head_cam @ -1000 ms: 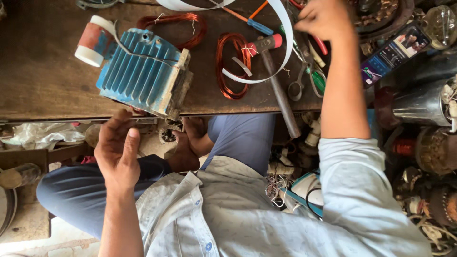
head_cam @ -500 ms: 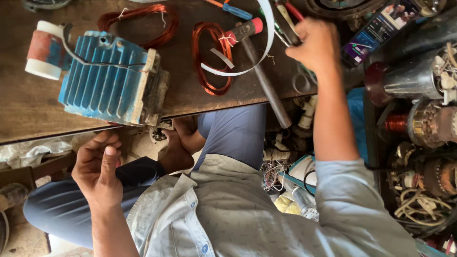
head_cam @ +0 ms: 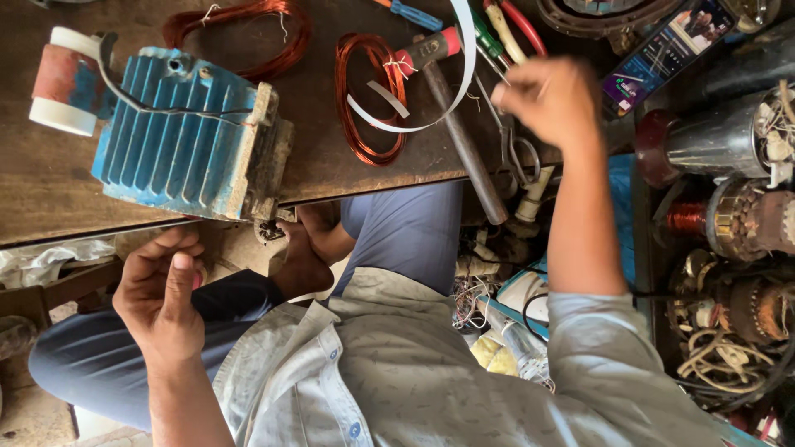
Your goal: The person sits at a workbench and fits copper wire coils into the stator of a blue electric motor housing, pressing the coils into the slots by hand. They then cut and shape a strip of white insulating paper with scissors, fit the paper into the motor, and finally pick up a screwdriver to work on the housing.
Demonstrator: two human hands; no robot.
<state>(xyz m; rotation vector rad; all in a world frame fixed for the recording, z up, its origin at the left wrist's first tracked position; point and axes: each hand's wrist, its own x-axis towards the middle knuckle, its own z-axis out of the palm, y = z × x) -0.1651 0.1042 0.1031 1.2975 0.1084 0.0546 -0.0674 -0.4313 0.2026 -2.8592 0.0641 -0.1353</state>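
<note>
The right hand (head_cam: 553, 101) is closing, fingers together, above the scissors (head_cam: 515, 149) at the upper right of the table (head_cam: 50, 190), while the left hand (head_cam: 161, 298) is hanging loosely curled and empty below the blue motor housing (head_cam: 186, 136)

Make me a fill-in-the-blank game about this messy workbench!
1. The ribbed motor housing is painted ____.
2. The two wire coils on the bench are made of ____.
3. The hammer has a ____ grip.
4. The right hand is closed into a ____ above the bench.

Missing words: blue; copper; red; fist
</note>
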